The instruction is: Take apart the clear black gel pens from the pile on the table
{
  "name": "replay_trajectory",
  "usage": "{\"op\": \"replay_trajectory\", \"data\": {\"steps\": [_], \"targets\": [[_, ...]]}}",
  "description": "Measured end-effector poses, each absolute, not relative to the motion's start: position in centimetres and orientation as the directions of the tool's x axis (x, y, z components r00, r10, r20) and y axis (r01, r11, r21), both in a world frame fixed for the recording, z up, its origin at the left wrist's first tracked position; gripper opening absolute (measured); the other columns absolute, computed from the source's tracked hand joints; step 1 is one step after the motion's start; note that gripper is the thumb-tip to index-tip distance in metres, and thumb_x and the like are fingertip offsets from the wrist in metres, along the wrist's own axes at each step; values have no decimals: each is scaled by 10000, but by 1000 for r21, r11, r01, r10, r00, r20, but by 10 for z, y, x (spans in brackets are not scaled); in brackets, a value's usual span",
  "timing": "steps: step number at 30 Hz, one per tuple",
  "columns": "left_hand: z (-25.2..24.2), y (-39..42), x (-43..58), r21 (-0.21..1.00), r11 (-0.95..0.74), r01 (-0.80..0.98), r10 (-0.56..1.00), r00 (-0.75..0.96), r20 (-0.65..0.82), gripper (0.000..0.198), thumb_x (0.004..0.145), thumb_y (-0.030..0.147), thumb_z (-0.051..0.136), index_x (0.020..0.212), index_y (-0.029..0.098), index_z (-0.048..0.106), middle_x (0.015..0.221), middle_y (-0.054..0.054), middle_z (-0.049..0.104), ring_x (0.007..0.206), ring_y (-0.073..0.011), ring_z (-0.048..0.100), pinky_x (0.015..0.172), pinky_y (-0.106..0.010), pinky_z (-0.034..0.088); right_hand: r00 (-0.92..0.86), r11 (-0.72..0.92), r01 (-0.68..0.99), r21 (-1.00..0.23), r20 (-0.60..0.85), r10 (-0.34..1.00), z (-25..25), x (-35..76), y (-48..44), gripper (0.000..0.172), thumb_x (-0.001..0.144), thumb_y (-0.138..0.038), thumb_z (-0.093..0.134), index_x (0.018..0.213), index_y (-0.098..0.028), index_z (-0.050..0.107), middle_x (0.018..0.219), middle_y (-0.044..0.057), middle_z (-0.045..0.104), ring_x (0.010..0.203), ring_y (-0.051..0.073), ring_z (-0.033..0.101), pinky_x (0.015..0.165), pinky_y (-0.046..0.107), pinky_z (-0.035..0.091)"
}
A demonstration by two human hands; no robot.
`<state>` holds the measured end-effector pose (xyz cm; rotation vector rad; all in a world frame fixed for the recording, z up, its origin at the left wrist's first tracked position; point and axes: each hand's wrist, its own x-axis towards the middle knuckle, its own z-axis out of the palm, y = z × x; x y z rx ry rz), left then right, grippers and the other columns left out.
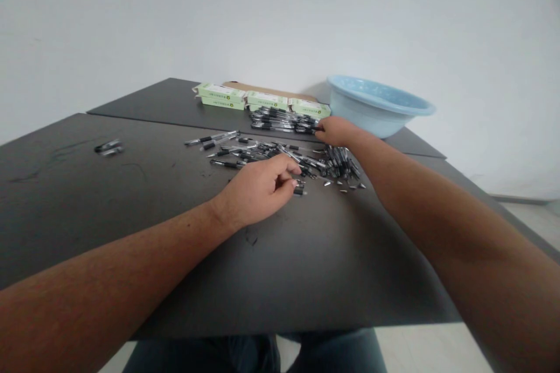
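Boxes (221, 98), upper middle: words too small
Tub (365, 109): upper right
Our left hand (260, 185), right hand (336, 130): by pens (273, 126); can't tell grip

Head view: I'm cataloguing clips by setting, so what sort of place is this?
Probably a simple workroom, though it could be at home: a broad dark grey table, piles of clear plastic pens with black grips, and a row of pale green cardboard boxes.

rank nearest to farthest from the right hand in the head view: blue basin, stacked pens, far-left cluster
1. Stacked pens: at the right hand
2. Blue basin: behind, to the right
3. Far-left cluster: well off left, blurred
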<state>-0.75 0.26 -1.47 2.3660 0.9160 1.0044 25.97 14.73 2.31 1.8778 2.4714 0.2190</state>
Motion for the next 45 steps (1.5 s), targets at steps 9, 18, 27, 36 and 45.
{"op": "replay_trajectory", "data": {"steps": [9, 18, 27, 36, 45], "targets": [[-14, 2, -3, 675, -665, 322, 724, 502, 474, 348, 917, 220, 587, 1262, 176, 611, 986, -33, 746, 865, -142, 707, 798, -268, 552, -401, 419, 782, -463, 141, 905, 42, 248, 20, 231, 942, -377, 514, 888, -204, 658, 686, -16, 631, 605, 148, 526, 576, 266, 380], [-5, -6, -1, 487, -785, 383, 600, 667, 442, 219, 917, 245, 602, 1091, 238, 735, 1011, -2, 772, 931, -167, 710, 854, -286, 525, -392, 387, 613, -689, 160, 906, -4, 228, -35, 217, 915, -400, 623, 871, -189, 641, 752, -14, 626, 668, 130, 526, 600, 241, 387], [-13, 6, -4, 685, -602, 411, 779, 490, 391, 184, 906, 315, 646, 1043, 200, 690, 850, -4, 761, 739, -144, 709, 680, -254, 557, -429, 480, 675, -561, 231, 873, 1, 247, -33, 238, 999, -355, 479, 953, -194, 648, 861, 25, 686, 804, 173, 618, 730, 281, 442], [-20, 13, -6, 760, -529, 378, 826, 434, 359, 226, 908, 361, 640, 1047, 187, 679, 815, -30, 754, 686, -148, 702, 614, -253, 573, -425, 504, 752, -424, 273, 863, 1, 253, -28, 243, 1004, -295, 451, 918, -205, 660, 832, 18, 692, 787, 171, 635, 727, 278, 442], [-13, 4, -5, 651, -609, 454, 781, 487, 391, 169, 874, 323, 682, 996, 212, 713, 811, 11, 760, 713, -142, 701, 666, -249, 529, -491, 575, 746, -336, 304, 816, 0, 249, -32, 219, 989, -265, 490, 1023, -195, 695, 959, 56, 731, 895, 191, 665, 815, 302, 478]]}}
